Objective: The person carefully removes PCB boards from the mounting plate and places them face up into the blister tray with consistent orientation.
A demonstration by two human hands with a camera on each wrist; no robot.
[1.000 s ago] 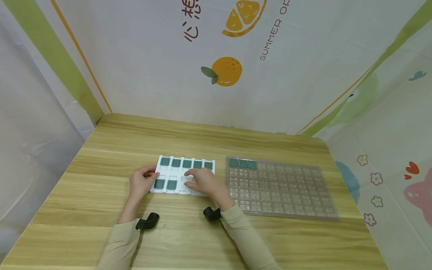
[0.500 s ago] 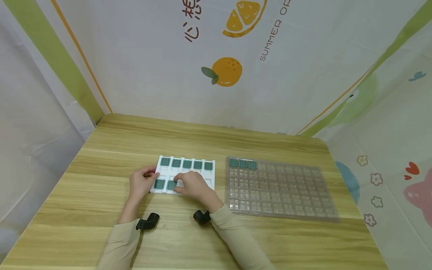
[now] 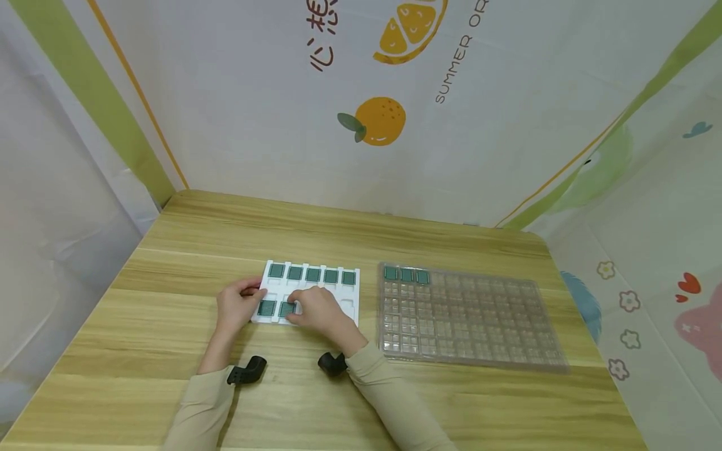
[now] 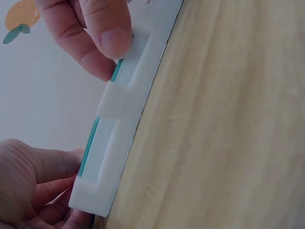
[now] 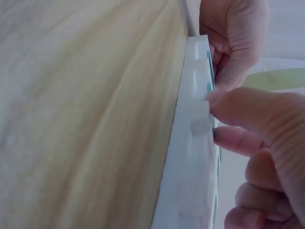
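A white tray point(image 3: 348, 292) with pockets lies on the table, green square chips point(image 3: 313, 274) filling its back row. My left hand point(image 3: 237, 307) holds the tray's left end, thumb at the edge. Beside that thumb, one green chip point(image 3: 267, 307) sits in the first front pocket. My right hand point(image 3: 323, 312) pinches the second front chip point(image 3: 285, 310) between thumb and index finger, at its near and far edges. In the right wrist view, the right thumb point(image 5: 233, 105) is right at the tray's rim, the other fingers curled. Front pockets farther right are partly hidden by this hand.
Right of the white tray lies a large clear plastic tray point(image 3: 474, 319) with many small pockets. Three green chips point(image 3: 406, 274) sit in its back left corner. Black wrist mounts point(image 3: 248, 370) show on both sleeves. A printed curtain point(image 3: 271, 125) hangs behind the wooden table point(image 3: 141, 351).
My right hand has moved left along the white tray's front row, and its thumb and index finger have closed on the second chip. The left hand has stayed put.
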